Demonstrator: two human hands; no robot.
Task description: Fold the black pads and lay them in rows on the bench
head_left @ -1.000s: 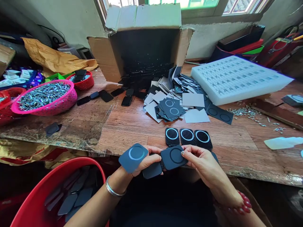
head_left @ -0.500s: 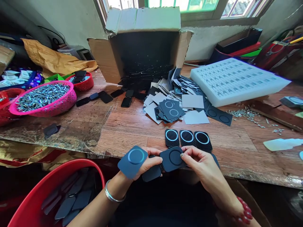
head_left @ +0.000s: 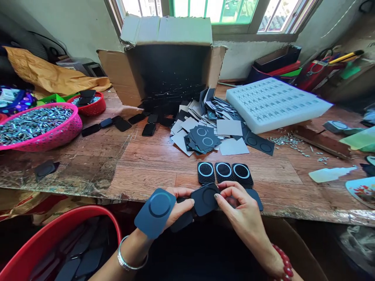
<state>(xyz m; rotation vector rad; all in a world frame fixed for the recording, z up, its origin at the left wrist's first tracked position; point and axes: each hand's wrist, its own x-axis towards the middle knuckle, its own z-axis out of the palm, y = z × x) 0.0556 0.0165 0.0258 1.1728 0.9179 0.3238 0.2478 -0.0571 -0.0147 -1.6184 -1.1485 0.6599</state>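
Note:
My left hand [head_left: 180, 205] is closed on a hinged pair of black square pads below its thumb. The upper black pad [head_left: 203, 203] bears a faint dark ring; the lower one [head_left: 182, 220] is partly hidden by my hand. A dark blue-grey card [head_left: 155, 212] with a printed ring lies over the base of my left thumb and wrist. My right hand [head_left: 241, 205] pinches the right edge of the upper pad between thumb and fingers. Just beyond my hands stand three black pads with pale rings [head_left: 224, 171] in a row. Another dark pad [head_left: 254, 199] is partly behind my right hand.
A heap of grey and black cards [head_left: 202, 132] lies before an open cardboard box [head_left: 113, 74]. A white foam tray [head_left: 275, 103] stands at right, near scattered small metal parts [head_left: 293, 141]. Pink basket [head_left: 70, 125] is at left. Below the table edge sits a red tub [head_left: 115, 222].
The view has swung slightly to the right, so the table things sit further left. Both hands keep the same hold on the black pad, which looks slightly tilted and darker.

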